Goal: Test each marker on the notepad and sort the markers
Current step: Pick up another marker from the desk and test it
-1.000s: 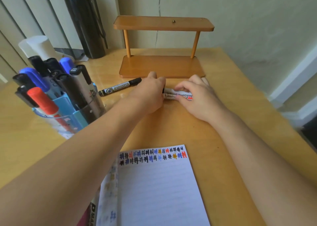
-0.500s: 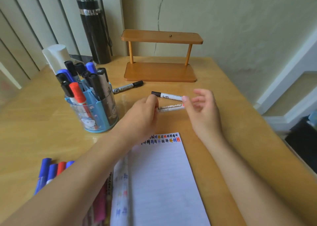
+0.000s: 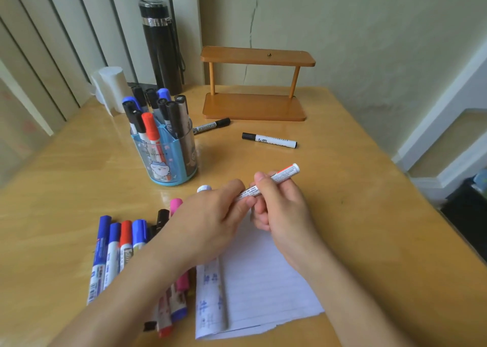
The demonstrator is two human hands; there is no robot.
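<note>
Novice: Weight first. How will that marker handle?

Mentor: I'd judge it light and stiff, a smooth plastic barrel that may slip a little but isn't fragile. The right hand has its fingers curled round the middle of the barrel, and the left hand pinches the lower end. The red-banded end sticks out up and away from the right hand.

Novice: Is the cap on?

Mentor: I cannot tell, because the left fingers hide that end. The barrel's middle is the sensible place to grip, with the other hand pulling straight along it.

Novice: And underneath?

Mentor: The notepad lies directly below both hands, and its soft lined sheets could shift under a stroke. It lies on a glossy wooden table. A row of markers lies just outside the left hand, and a blue holder full of markers stands beyond it. A black marker lies beyond the right hand, with a wooden shelf further off against the wall.
</note>
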